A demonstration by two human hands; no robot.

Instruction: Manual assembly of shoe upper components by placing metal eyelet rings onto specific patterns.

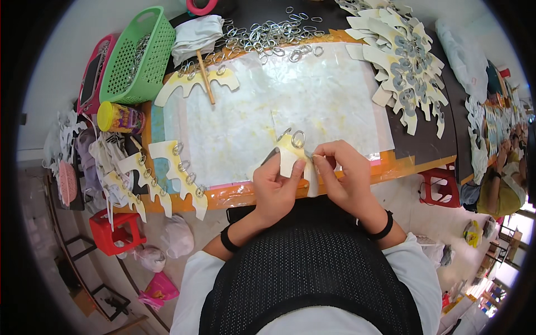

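My left hand [277,184] grips a cream scalloped strip [288,156], thumb in front and fingers behind. Two metal oval rings stand up at its top, one ring [298,139] facing me. At the strip's right side my right hand [347,174] is closed in a pinch at its edge; the pinched part is mostly hidden by the fingertips. Strips with rings in their tabs lie to the left, the closest being a ringed strip [177,173]. Another strip [192,87] lies farther back under a wooden stick [205,78] with a white cloth [196,38] at its top.
A pale sheet [234,128] covers the table's middle. Loose metal rings [268,36] are heaped behind it. At the right is a pile of cream strips [402,61]. A green basket [138,56] and a yellow-lidded jar [120,118] stand left. Another person [505,176] sits far right.
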